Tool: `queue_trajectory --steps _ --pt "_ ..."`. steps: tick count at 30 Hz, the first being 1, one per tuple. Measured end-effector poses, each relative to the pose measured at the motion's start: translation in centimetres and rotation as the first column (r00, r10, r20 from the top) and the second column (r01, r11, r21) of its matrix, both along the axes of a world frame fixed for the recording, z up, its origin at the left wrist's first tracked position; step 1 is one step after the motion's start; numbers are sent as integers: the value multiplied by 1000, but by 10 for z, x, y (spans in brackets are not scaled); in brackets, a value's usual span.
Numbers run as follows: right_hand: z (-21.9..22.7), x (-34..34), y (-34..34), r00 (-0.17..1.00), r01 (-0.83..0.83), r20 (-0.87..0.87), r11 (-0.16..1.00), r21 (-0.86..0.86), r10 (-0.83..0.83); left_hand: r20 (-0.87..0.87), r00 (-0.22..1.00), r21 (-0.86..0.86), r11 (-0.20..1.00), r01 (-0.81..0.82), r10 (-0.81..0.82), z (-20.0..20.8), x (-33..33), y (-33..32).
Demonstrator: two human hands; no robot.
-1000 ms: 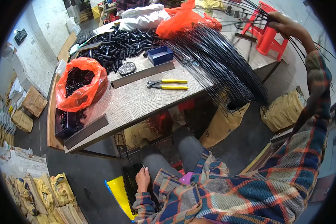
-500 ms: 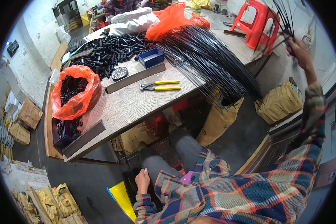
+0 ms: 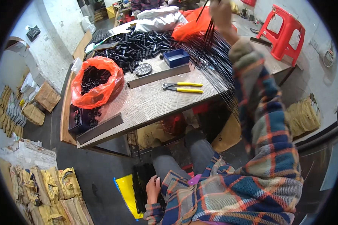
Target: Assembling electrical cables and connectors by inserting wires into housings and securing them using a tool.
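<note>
Raised over the back right of the table, my right hand (image 3: 222, 18) is closed round a few long thin black rods (image 3: 209, 32) that hang down from it. Below lies a big heap of similar rods (image 3: 214, 56), partly hidden by my right sleeve. Low down beside my left thigh is my left hand (image 3: 153, 189), its fingers curled, against a dark bundle of thin black strands (image 3: 139, 183). What those fingers hold, if anything, is hidden. A yellow sheet (image 3: 124, 193) with a blue edge lies under the bundle.
On the table (image 3: 146, 103) are yellow-handled pincers (image 3: 184, 87), a blue box (image 3: 176, 58), a round dish (image 3: 143, 69), a metal bar (image 3: 159, 75), a black parts pile (image 3: 139, 48) and an orange bag (image 3: 114, 84) of parts. A red stool (image 3: 285, 33) stands at the back right.
My right hand has swung left and inward with its rods, from the far right to above the rod heap. My left hand stays beside the thigh. The whole view has shifted.
</note>
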State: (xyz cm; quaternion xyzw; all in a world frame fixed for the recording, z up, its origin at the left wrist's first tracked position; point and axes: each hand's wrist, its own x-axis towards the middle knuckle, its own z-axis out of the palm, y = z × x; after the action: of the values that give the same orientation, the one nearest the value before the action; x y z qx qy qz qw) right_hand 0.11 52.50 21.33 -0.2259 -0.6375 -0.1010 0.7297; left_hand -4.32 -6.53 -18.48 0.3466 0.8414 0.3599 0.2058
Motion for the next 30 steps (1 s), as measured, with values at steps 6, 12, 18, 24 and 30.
queue_trajectory --steps 6,12,18,24,30 --pt "-130 -41 -59 875 -433 35 814 -388 483 -6 1000 288 957 -19 22 72 -8 27" --pt "-61 -30 -45 795 -198 385 801 -565 469 -60 878 612 677 408 -475 228 12 142" --pt "-28 -4 -118 659 -154 581 842 -517 478 248 744 840 520 154 -620 316 24 290" --pt "-69 50 -195 596 -508 520 789 -346 612 622 560 783 437 -442 -548 348 -19 347" --pt "-90 85 -172 -159 -60 84 75 -995 984 507 580 858 437 -270 -638 340 -58 315"
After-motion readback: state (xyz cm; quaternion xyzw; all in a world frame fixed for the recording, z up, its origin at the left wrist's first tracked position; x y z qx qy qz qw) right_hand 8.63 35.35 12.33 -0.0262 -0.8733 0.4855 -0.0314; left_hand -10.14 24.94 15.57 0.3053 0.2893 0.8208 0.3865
